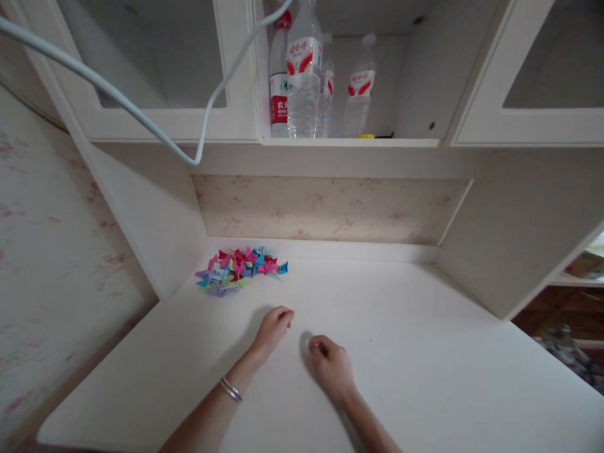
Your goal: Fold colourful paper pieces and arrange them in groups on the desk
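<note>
My left hand (275, 327) is curled closed just above the white desk, its thumb side facing right. Two silver bangles (231, 389) circle that wrist. Lower and to the right, my right hand (333, 368) is also closed, its fingers bent in toward the thumb. A small gap separates the hands, and nothing shows in either of them. Beyond my left hand lies a heap of folded paper cranes (238, 267) in pink, red, blue, purple and green; neither hand touches it.
The white desk (425, 365) spreads under both hands. Overhead, a cabinet shelf (349, 143) holds several plastic bottles (304, 82). A pale bent rod or cable (141, 116) crosses the upper left. White side panels (146, 207) bound the desk's back, and shelves with items stand at far right.
</note>
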`<state>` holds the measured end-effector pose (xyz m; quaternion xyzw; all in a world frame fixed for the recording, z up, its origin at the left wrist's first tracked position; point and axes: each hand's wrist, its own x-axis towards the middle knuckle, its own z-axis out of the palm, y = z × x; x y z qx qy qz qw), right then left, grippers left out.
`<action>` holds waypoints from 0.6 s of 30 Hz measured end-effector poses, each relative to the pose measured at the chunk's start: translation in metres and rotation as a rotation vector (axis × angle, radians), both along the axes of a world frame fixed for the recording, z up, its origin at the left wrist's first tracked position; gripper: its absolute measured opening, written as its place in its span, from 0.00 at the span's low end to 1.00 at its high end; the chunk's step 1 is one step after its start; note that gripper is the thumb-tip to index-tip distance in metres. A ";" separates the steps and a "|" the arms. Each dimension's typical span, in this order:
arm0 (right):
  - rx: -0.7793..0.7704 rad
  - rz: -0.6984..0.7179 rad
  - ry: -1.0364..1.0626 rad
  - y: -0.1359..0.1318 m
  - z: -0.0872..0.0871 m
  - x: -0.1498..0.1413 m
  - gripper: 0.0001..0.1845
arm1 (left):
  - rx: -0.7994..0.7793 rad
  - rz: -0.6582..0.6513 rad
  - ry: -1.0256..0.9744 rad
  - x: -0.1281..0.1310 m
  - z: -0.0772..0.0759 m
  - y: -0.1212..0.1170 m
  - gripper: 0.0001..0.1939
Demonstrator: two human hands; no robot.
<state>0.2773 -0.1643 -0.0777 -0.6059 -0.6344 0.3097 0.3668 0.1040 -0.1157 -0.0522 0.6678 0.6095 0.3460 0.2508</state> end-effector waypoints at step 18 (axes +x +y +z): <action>0.005 0.064 0.230 0.029 -0.005 -0.014 0.22 | -0.356 -0.128 -0.594 0.023 -0.007 -0.019 0.25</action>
